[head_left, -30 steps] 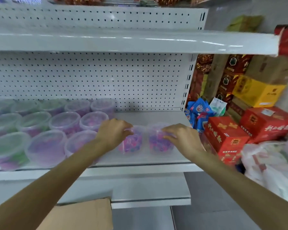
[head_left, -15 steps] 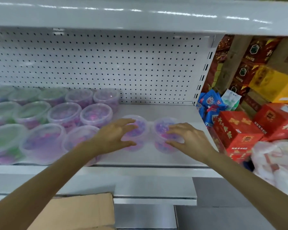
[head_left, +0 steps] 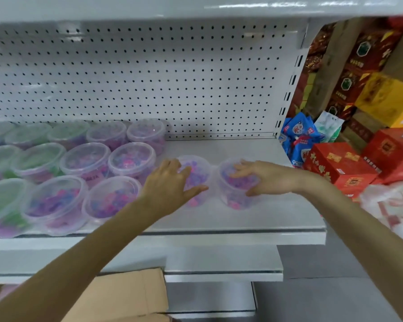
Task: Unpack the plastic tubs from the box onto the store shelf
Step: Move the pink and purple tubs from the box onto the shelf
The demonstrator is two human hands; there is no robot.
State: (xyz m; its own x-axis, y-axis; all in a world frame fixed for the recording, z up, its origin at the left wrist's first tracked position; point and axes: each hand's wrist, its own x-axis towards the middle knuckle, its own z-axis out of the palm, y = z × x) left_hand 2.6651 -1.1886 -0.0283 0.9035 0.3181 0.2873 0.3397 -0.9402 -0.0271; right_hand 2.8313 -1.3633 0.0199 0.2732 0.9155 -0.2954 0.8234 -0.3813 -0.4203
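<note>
Two clear plastic tubs with pink and purple contents stand side by side on the white store shelf (head_left: 254, 219). My left hand (head_left: 170, 184) lies over the left tub (head_left: 197, 175) with fingers spread and fairly straight. My right hand (head_left: 263, 177) reaches across the right tub (head_left: 233, 194), fingers on its lid and thumb at its front wall. Several more tubs (head_left: 86, 159) with purple or green contents fill the shelf's left part in rows. A flap of the cardboard box (head_left: 126, 296) shows at the bottom.
A perforated white back panel (head_left: 172, 77) closes the shelf behind, and another shelf board (head_left: 196, 8) hangs overhead. Right of the upright lie blue snack packets (head_left: 298, 135), red cartons (head_left: 335, 163), a yellow carton (head_left: 386, 98) and a white plastic bag (head_left: 393, 210).
Both hands went from gripping the two tubs to loosening, fingers spreading out over them. The tubs now stand on the shelf a little further back.
</note>
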